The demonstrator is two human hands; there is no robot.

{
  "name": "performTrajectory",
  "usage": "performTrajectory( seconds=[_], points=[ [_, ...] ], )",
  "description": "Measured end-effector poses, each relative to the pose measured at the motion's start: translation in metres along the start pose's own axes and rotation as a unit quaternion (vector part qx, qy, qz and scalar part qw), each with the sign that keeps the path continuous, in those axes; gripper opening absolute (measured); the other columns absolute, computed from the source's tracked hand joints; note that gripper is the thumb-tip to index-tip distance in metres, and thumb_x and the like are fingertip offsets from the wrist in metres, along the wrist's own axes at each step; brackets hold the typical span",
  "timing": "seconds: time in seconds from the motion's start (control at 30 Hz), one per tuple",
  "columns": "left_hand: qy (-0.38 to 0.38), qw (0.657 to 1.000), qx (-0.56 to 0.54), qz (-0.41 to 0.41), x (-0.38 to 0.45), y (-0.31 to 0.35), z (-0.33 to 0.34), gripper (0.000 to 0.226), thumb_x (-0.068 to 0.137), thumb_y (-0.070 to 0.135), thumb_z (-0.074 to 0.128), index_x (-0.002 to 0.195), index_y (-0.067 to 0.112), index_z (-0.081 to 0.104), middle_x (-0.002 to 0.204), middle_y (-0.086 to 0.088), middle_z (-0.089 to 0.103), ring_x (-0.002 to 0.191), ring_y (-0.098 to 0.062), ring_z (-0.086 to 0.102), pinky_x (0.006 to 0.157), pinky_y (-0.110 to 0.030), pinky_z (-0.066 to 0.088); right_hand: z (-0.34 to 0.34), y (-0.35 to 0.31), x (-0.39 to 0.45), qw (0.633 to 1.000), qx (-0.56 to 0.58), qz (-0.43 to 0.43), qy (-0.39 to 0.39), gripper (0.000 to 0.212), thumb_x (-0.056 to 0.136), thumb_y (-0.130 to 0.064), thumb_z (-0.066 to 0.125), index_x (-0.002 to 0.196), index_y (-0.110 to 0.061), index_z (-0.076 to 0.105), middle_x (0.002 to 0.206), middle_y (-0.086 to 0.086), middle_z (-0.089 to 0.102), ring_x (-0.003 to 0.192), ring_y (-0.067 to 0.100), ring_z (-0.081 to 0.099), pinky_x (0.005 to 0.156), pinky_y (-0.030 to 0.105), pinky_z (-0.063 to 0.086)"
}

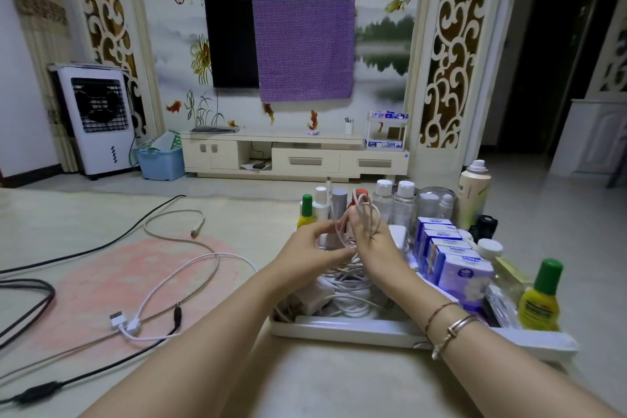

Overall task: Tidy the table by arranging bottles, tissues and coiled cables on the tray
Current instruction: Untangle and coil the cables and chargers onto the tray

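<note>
The right hand (368, 231) holds a white cable coil (364, 214) looped round its fingers above the tray (356, 332); the left hand (312, 248) pinches its tail. A slackened grip could let the loops spring loose among the bottles (393, 200).

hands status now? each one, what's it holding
Left hand: closed, pinching the white cable above the tray.
Right hand: closed on the same white cable, loops wound round its fingers.
</note>
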State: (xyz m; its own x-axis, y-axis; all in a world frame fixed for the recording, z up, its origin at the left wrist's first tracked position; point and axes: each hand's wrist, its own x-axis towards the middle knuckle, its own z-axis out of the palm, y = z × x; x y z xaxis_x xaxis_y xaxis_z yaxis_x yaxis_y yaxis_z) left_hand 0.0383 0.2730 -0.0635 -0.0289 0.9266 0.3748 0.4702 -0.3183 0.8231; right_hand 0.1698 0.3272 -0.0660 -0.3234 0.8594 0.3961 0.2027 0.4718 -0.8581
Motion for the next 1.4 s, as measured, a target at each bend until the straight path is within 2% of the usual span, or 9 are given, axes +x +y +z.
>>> performTrajectory(
  seconds=[0.07,0.17,0.43,0.63,0.8,0.87,1.0,1.13,1.4],
  points=[
    [0.007,1.000,0.007,0.021,0.000,0.006,0.003,0.037,0.079,0.015,0.072,0.112,0.030,0.063,0.104,0.021,0.065,0.097,0.016,0.057,0.080,-0.001,0.041,0.002,-0.001,0.001,0.997,-0.068,0.017,-0.015,0.064,0.088,-0.064,0.025,0.133,-0.024,0.047,0.131,0.005,0.044,0.131,0.023,0.037,0.112,0.046,0.027],
    [0.001,0.999,-0.024,0.024,0.004,0.016,0.008,0.038,0.080,0.003,0.066,0.113,0.021,0.062,0.103,0.015,0.066,0.096,0.011,0.059,0.083,-0.006,0.044,0.000,-0.002,0.002,0.992,-0.123,0.016,-0.008,0.087,0.074,-0.076,0.015,0.140,-0.026,0.039,0.126,0.004,0.038,0.132,0.026,0.033,0.112,0.051,0.024],
    [-0.054,0.997,0.031,0.036,0.002,0.018,0.003,0.053,0.073,0.009,0.080,0.120,0.012,0.056,0.108,-0.001,0.065,0.097,-0.001,0.061,0.082,-0.017,0.051,-0.016,0.002,0.002,0.987,-0.147,0.038,-0.047,0.083,0.074,-0.079,0.024,0.144,-0.034,0.031,0.151,0.001,0.022,0.144,0.023,0.012,0.113,0.044,0.015],
    [0.012,0.972,0.204,0.116,0.005,0.012,-0.002,0.049,0.078,0.010,0.073,0.123,0.021,0.056,0.098,0.012,0.054,0.089,-0.006,0.054,0.074,-0.022,0.045,-0.037,-0.006,-0.013,0.995,0.012,0.023,-0.092,0.061,0.072,-0.027,0.083,0.119,-0.024,0.043,0.122,0.012,0.054,0.109,0.021,0.061,0.095,0.041,0.050],
    [-0.015,0.894,0.426,0.137,-0.004,0.004,0.008,0.069,0.081,0.002,0.062,0.137,0.037,0.044,0.124,0.011,0.048,0.108,-0.013,0.052,0.070,-0.029,0.047,-0.060,-0.009,-0.041,0.998,0.051,-0.009,-0.046,0.060,0.074,-0.025,0.081,0.121,-0.037,0.046,0.121,-0.012,0.056,0.113,-0.001,0.054,0.091,0.020,0.048],
    [-0.044,0.896,0.422,0.131,-0.003,0.004,0.010,0.075,0.081,-0.005,0.058,0.141,0.036,0.042,0.140,0.013,0.045,0.124,-0.012,0.046,0.086,-0.029,0.048,-0.066,-0.012,-0.048,0.998,0.044,-0.040,-0.034,0.048,0.079,-0.036,0.072,0.122,-0.036,0.049,0.125,-0.018,0.054,0.118,-0.008,0.048,0.092,0.012,0.043],
    [-0.167,0.941,0.295,0.014,-0.008,0.015,0.008,0.081,0.081,-0.006,0.048,0.149,0.033,0.028,0.156,0.005,0.027,0.143,-0.014,0.026,0.115,-0.034,0.027,-0.063,-0.015,-0.058,0.976,-0.177,-0.084,-0.094,0.031,0.100,-0.032,0.043,0.129,-0.033,0.055,0.146,-0.016,0.041,0.129,-0.005,0.040,0.102,0.016,0.036],
    [-0.198,0.891,0.408,0.039,-0.027,0.017,0.016,0.059,0.095,0.021,0.034,0.152,0.024,0.019,0.161,-0.004,0.010,0.148,-0.014,0.003,0.116,-0.034,-0.001,-0.046,-0.009,-0.065,0.886,-0.415,-0.085,-0.188,0.043,0.104,-0.033,0.026,0.145,-0.022,0.036,0.157,-0.001,0.026,0.141,0.015,0.030,0.113,0.032,0.025],
    [-0.180,0.883,0.431,0.045,-0.028,0.011,0.020,0.051,0.103,0.037,0.015,0.153,0.025,0.016,0.161,0.000,0.006,0.148,-0.016,-0.004,0.119,-0.032,-0.005,-0.039,-0.001,-0.070,0.837,-0.500,-0.075,-0.208,0.053,0.104,-0.033,0.022,0.152,-0.010,0.017,0.160,0.007,0.017,0.147,0.013,0.013,0.119,0.028,0.011]
  ],
)
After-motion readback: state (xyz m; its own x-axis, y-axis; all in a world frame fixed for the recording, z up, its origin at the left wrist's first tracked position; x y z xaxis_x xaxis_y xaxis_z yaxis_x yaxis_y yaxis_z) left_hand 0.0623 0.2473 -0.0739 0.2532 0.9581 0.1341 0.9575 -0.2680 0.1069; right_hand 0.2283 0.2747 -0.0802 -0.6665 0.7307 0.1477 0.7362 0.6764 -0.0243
